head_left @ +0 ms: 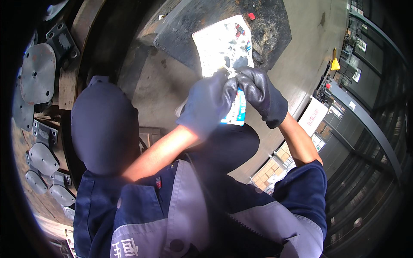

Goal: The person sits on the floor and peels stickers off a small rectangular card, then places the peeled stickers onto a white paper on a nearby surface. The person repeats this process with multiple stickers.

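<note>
Both my hands wear dark gloves and meet in front of me, fingers pinched together. My left hand point(204, 101) is blurred, with its thumb side toward the right one. My right hand point(262, 92) has a shiny black coating over the fingers. Between their fingertips is a small white stringy piece point(231, 72); its exact kind is too small to tell. Behind and beneath the gloves is a glossy white printed sheet or bag point(217, 38) with coloured pictures. Its blue-and-white lower end point(238, 109) shows under the hands, and the gloves hide its middle.
A dark, stained block point(271, 38) lies beyond the hands, with a small red cap-like piece point(251, 16) on it. At left, round grey metal plates with brackets point(38, 73) line a wooden surface. Stacked cartons point(269, 174) and a white sign point(314, 116) stand at right.
</note>
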A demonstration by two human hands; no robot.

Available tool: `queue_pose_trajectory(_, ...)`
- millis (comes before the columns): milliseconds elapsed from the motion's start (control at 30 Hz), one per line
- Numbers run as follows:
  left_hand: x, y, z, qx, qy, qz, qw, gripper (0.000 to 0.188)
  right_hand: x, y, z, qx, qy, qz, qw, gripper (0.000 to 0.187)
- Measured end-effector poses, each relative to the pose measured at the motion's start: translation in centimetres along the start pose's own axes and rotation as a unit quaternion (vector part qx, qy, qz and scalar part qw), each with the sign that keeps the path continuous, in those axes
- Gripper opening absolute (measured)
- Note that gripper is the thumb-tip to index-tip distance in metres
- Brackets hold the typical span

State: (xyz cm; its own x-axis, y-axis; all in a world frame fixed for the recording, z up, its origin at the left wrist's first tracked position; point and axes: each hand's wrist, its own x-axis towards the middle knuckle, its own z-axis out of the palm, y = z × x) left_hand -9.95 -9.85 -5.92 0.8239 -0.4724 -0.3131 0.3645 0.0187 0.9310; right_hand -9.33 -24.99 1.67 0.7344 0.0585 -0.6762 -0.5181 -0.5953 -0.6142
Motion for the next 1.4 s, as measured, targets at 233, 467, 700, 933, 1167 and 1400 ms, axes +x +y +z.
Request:
queue_pose_trajectory(233, 0.1, -0.1, 0.0, -0.005, 0.011, -0.013, 1.0, 0.017, 0.6, 0.1, 0.0, 0.007, -0.007, 0.006, 1.0, 0.021)
queue_pose_trajectory(467, 0.1, -0.3, 0.2, -0.017, 0.031, -0.036, 0.999, 0.016, 1.1, -0.9, -0.2, -0.005, -0.033, 0.03, 0.999, 0.021)
queue_pose_trajectory(700, 0.0, -0.2, 0.1, -0.01, 0.029, -0.056, 0.998, 0.019, 1.0, 0.3, 0.5, 0.04, -0.016, 0.045, 0.998, 0.02)
queue_pose_trajectory(933, -0.9, 0.2, 0.7, -0.032, 0.059, -0.088, 0.994, 0.022, 0.7, 1.6, 0.9, 0.062, 0.01, 0.043, 0.997, 0.019)
queue_pose_trajectory(1167, -2.5, -0.7, 0.9, -0.095, 0.022, -0.16, 0.982, 0.018, -0.6, 1.5, 2.8, 0.059, 0.097, 0.087, 0.99, 0.019)
queue_pose_trajectory(1400, -2.5, -1.5, 0.6, -0.101, 0.044, -0.118, 0.987, 0.026, -3.1, 5.2, 4.7, 0.061, 0.181, 0.086, 0.978, 0.025)
